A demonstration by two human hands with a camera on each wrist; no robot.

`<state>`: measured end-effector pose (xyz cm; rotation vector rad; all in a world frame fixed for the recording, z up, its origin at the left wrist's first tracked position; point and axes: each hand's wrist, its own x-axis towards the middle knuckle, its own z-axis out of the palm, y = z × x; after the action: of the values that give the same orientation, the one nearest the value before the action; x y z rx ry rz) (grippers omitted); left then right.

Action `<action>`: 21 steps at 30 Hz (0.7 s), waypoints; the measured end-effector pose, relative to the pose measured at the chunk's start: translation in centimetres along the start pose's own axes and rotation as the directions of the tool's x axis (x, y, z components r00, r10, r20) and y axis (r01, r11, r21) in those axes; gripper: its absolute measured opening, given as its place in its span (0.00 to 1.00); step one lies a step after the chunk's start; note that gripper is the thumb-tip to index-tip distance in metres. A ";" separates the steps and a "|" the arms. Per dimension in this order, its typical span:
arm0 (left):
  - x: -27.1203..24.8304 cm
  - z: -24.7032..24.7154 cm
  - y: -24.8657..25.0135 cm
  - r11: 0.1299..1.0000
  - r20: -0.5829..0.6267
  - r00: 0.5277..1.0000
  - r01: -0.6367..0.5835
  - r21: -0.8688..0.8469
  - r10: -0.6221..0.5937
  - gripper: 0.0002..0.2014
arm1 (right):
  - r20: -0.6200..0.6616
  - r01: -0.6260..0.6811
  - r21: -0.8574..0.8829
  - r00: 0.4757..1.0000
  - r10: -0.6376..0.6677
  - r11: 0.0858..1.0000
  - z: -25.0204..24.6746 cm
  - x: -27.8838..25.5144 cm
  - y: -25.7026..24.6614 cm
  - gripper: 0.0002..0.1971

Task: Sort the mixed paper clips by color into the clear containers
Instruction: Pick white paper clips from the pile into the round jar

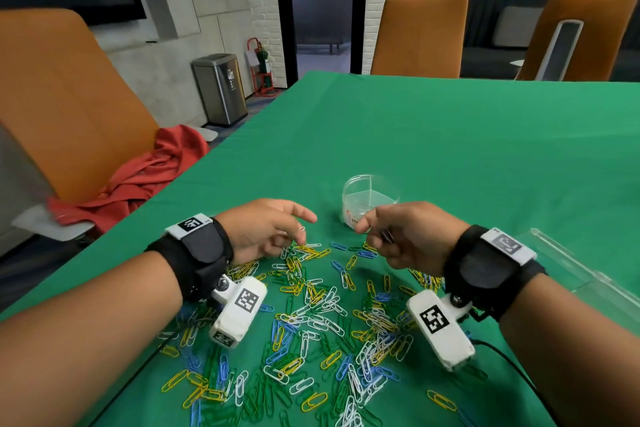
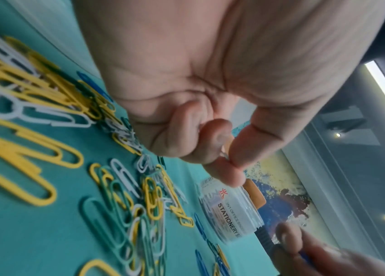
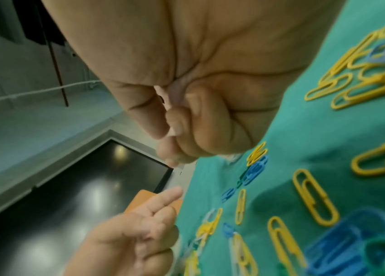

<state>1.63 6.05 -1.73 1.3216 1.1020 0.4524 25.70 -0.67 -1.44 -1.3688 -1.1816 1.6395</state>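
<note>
Left hand [image 1: 266,229]: thumb and forefinger pinch single white clip [image 1: 302,229], lifted just above far edge of clip pile [image 1: 311,315]. Right hand [image 1: 405,236]: fingers curled round blue clip(s), partly hidden; count cannot tell. Clear container [image 1: 367,199]: round, divided into compartments, upright on desk [image 1: 450,135], compartments look empty. Container lies far of both hands, just beyond right hand's fingertips; left hand must cross rightward and away. Right hand nearer, so likely drops first. Second clear piece [image 1: 581,274] at right edge.
</note>
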 end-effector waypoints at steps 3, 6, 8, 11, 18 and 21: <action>0.1 -0.1 0.1 0.999 0.018 0.999 0.037 -0.029 -0.036 0.12 | -0.027 -0.029 -0.121 0.999 0.026 0.992 0.1 0.2 0.0 0.12; 0.2 -0.1 -0.2 0.995 -0.010 0.999 0.047 0.089 -0.047 0.07 | -0.087 -0.084 -0.335 0.995 0.057 0.938 -0.3 0.4 -0.5 0.15; 0.2 0.2 0.0 0.945 -0.022 1.000 0.001 0.328 0.007 0.04 | -0.150 -0.109 -0.701 0.989 0.004 0.705 -0.8 0.4 -0.9 0.19; 0.4 1.0 0.8 0.597 0.000 0.987 -0.095 0.796 0.158 0.03 | -0.138 -0.094 -0.912 0.987 -0.082 0.400 -1.3 0.5 -1.6 0.18; 1.5 2.5 2.2 0.177 0.021 0.969 -0.067 0.982 0.247 0.09 | -0.091 -0.001 -0.096 0.996 -0.008 0.995 -3.0 -0.1 -2.0 0.11; 2.0 2.5 2.3 0.172 0.020 0.975 -0.059 0.983 0.221 0.06 | -0.027 -0.021 0.143 0.999 0.025 0.989 -4.1 -0.3 -2.6 0.14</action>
<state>5.36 6.90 -0.66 2.6357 1.4487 -0.1848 29.65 0.87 0.94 -1.3152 -1.0148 1.6813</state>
